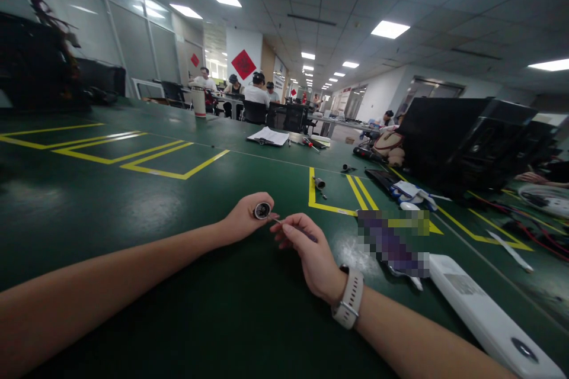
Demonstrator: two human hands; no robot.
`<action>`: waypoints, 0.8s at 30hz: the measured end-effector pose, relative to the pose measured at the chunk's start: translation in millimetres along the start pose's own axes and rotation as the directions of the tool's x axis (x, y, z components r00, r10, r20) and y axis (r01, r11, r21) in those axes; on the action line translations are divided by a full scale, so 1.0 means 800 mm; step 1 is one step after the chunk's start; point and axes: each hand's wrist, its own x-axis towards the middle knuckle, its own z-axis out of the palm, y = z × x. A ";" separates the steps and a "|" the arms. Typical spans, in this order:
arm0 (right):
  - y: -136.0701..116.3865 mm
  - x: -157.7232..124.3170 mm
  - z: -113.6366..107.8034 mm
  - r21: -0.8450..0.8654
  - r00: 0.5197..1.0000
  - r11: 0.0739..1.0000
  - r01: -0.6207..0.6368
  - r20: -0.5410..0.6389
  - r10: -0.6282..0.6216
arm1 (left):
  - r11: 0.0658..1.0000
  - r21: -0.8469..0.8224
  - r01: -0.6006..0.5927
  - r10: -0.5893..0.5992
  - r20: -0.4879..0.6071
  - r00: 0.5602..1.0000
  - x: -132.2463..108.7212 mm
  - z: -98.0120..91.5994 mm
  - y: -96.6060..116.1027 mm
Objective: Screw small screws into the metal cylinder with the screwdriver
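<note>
Above the green table (186, 320), my left hand (246, 212) is closed around a small round part (262, 210) with a silvery rim and a dark face turned toward me. My right hand (311, 254), with a pale watch at the wrist, pinches a thin screwdriver-like tool (307, 233) with a dark handle. Its slim metal shaft points left toward the round part. Whether the tip touches the part cannot be made out. Most of the part's body is hidden by my left fingers.
Small metal cylinder parts (319, 183) lie within yellow tape (329, 208). To the right are a blurred-out flat object (393, 246) and a long white device (480, 314). Farther back stand a clipboard (269, 136), a cup (198, 102) and a black case (462, 136). People sit beyond.
</note>
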 end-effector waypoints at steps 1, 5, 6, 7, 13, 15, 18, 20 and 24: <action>0.000 0.001 0.000 0.041 1.000 0.999 -0.021 0.004 0.020 | 0.999 -0.032 0.000 -0.001 -0.005 1.000 0.000 0.001 -0.003; -0.002 0.004 0.000 0.144 0.997 0.987 -0.072 0.005 0.072 | 0.998 -0.058 -0.031 0.031 -0.005 1.000 0.001 0.004 -0.011; -0.002 0.004 0.000 0.149 0.997 0.986 -0.072 -0.001 0.073 | 0.999 -0.031 -0.037 0.037 -0.002 0.999 0.001 0.004 -0.011; -0.002 0.003 0.001 0.143 0.998 0.987 -0.067 -0.011 0.069 | 0.999 0.010 -0.039 0.039 0.000 0.999 0.001 0.004 -0.010; 0.002 0.002 0.002 0.010 0.995 0.998 -0.063 -0.070 0.064 | 0.922 0.382 -0.057 0.048 0.034 0.998 0.000 0.003 -0.003; 0.003 0.003 0.001 -0.003 0.996 0.997 -0.072 -0.047 0.071 | 0.869 0.487 -0.083 0.059 0.065 0.996 -0.001 0.003 -0.001; 0.002 0.004 0.000 0.001 0.998 0.998 -0.068 -0.018 0.068 | 0.802 0.588 -0.102 0.058 0.093 0.994 -0.003 0.004 0.003; 0.001 0.004 0.000 0.022 0.998 0.998 -0.065 -0.019 0.065 | 0.784 0.612 -0.107 0.060 0.097 0.994 -0.005 0.004 0.004; 0.000 0.004 -0.001 0.115 0.996 0.990 -0.078 -0.039 0.083 | 0.854 0.505 -0.125 0.107 0.066 0.992 -0.005 0.003 0.001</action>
